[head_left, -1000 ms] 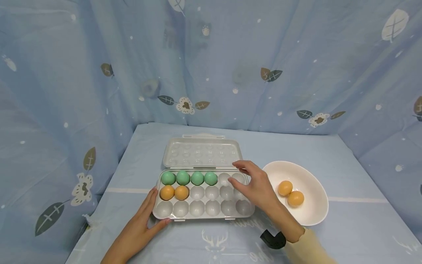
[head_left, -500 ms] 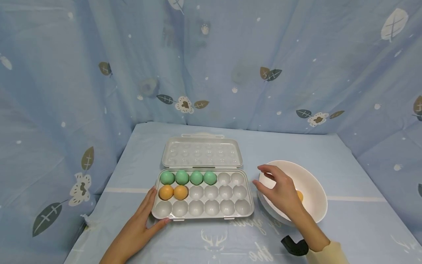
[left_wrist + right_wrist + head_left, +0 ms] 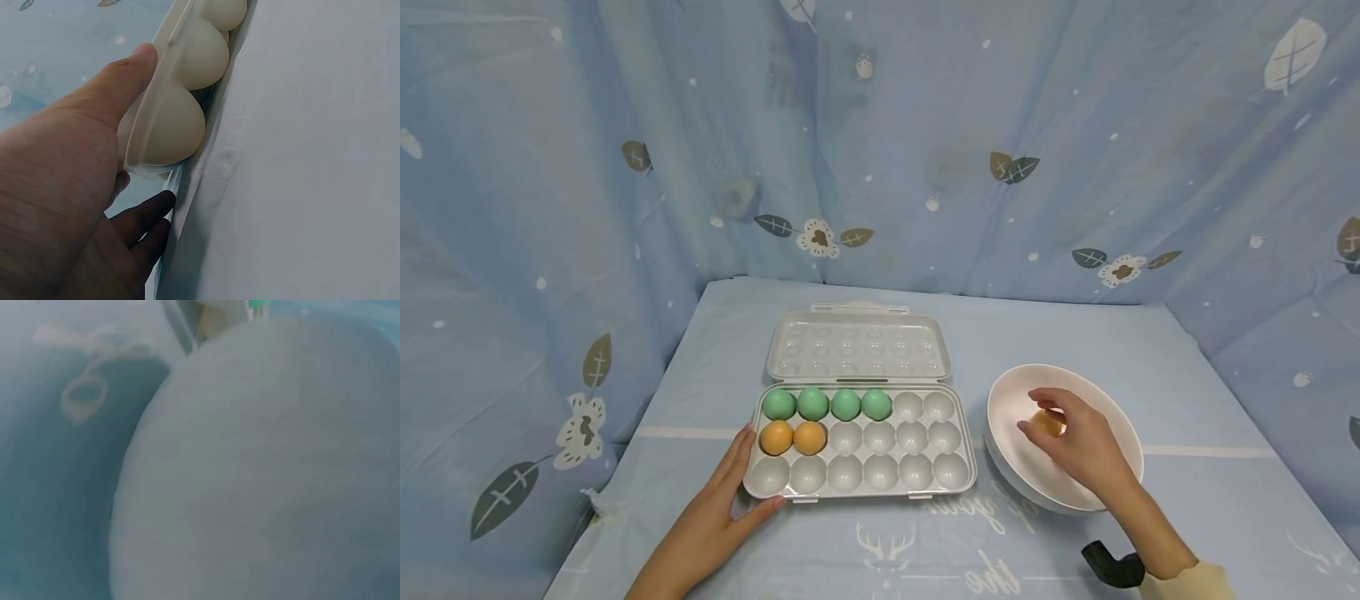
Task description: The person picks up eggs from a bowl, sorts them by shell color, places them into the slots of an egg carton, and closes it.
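Observation:
A pale egg box [image 3: 862,442] lies with its lid [image 3: 859,346] laid back. Several green balls [image 3: 812,404] fill part of its far row, and two orange balls [image 3: 777,437] sit at the left of the middle row. My left hand [image 3: 711,517] spans the box's near left corner, fingers along the side; in the left wrist view the thumb [image 3: 134,72] presses the rim. My right hand [image 3: 1082,442] is inside the white bowl [image 3: 1120,417], thumb and fingers apart around an orange ball [image 3: 1047,422]. The hand hides the rest of the bowl's contents.
A blue patterned cloth [image 3: 880,550] covers the table, and a matching curtain [image 3: 887,150] hangs behind it. A black strap [image 3: 1112,567] is at my right wrist. The bowl's blurred outer side [image 3: 250,475] fills much of the right wrist view.
My right hand has moved right, from over the egg box's right end to inside the bowl at an orange ball. The left hand stays at the box's corner.

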`<state>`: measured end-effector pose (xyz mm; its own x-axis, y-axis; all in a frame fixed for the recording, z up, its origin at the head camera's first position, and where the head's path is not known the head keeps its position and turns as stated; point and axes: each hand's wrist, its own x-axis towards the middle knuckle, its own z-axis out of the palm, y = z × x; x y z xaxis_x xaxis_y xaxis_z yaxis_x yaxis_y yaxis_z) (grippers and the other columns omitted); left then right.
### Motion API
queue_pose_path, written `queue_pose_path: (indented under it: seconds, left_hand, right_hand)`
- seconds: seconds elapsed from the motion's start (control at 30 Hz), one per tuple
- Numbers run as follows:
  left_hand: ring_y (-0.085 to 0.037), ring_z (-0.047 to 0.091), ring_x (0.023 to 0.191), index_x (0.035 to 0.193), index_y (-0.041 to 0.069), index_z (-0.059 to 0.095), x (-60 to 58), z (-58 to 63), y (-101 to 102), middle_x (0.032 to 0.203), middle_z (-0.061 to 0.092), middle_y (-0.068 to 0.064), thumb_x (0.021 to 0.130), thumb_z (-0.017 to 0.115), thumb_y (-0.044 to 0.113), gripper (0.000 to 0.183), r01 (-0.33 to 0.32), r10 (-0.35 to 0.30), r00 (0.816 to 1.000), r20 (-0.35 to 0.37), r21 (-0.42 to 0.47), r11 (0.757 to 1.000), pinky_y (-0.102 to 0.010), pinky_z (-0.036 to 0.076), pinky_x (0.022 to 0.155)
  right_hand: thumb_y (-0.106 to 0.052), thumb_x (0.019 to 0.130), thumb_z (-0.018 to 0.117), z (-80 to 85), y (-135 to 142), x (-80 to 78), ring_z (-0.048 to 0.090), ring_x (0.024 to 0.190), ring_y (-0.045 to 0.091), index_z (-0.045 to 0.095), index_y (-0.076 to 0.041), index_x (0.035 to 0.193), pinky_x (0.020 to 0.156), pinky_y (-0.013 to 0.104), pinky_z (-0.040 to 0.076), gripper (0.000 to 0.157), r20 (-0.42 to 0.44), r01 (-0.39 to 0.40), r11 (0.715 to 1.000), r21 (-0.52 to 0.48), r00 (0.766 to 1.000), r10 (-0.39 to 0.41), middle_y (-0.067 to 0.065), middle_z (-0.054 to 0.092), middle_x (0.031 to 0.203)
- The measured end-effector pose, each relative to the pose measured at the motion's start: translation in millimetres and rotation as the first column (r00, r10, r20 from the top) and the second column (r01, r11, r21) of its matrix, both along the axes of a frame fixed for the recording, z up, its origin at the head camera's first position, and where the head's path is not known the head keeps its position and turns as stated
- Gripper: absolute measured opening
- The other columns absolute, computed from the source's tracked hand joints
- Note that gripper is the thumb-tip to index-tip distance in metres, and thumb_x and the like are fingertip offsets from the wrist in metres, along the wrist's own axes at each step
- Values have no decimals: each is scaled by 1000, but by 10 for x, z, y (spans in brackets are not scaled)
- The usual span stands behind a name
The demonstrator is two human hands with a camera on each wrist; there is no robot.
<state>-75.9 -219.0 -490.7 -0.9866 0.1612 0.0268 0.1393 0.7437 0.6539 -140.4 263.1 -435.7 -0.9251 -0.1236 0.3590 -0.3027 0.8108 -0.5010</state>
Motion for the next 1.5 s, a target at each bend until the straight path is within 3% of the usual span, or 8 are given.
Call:
queue_pose_path:
  seconds: [0.3,0.5,0.8,1.07,1.4,1.5]
  left_hand:
    - [-43,26,153,168,16,10,2,-6,-6,173,13,-15,94,66,61,103,7,-7,1000,2,10,1000,-67,33,115]
    - [-43,25,154,168,17,8,-2,1,-6,173,12,-15,94,66,61,103,7,-7,1000,9,11,1000,-67,33,115]
    - [-42,24,154,168,18,7,-3,-20,-10,173,11,-14,93,65,64,106,3,-3,1000,31,13,1000,-67,31,116]
    - [-42,25,154,168,19,7,3,-10,-7,173,11,-14,93,65,65,106,-2,2,1000,29,8,1000,-68,32,116]
    - [-43,25,154,168,17,8,6,17,-3,173,12,-15,94,64,64,104,-2,2,1000,15,6,1000,-68,33,115]
    - [-43,25,154,168,17,8,6,24,2,173,12,-15,94,65,63,104,0,0,1000,16,10,1000,-68,33,115]
  right_hand:
    - [-15,85,87,-26,192,0,72,103,37,67,0,124,89,50,60,47,168,33,999,24,985,-37,19,71,120]
    - [-14,85,84,-24,217,-16,72,101,35,67,3,125,86,48,61,46,218,31,997,65,975,-44,21,70,122]
    - [-14,81,87,-105,173,-30,70,100,32,67,2,124,88,50,59,50,287,-35,990,136,958,-5,18,71,120]
    - [-22,81,89,-140,86,-30,68,94,20,70,-4,122,82,40,58,48,379,-95,988,121,925,42,7,73,111]
    - [-19,83,86,-119,-31,-58,59,84,12,73,-11,118,73,30,51,38,310,-118,980,161,949,63,0,73,107]
    - [-17,83,86,-108,-66,-64,61,84,12,73,-11,114,73,32,53,33,284,-123,978,166,956,72,-1,73,103]
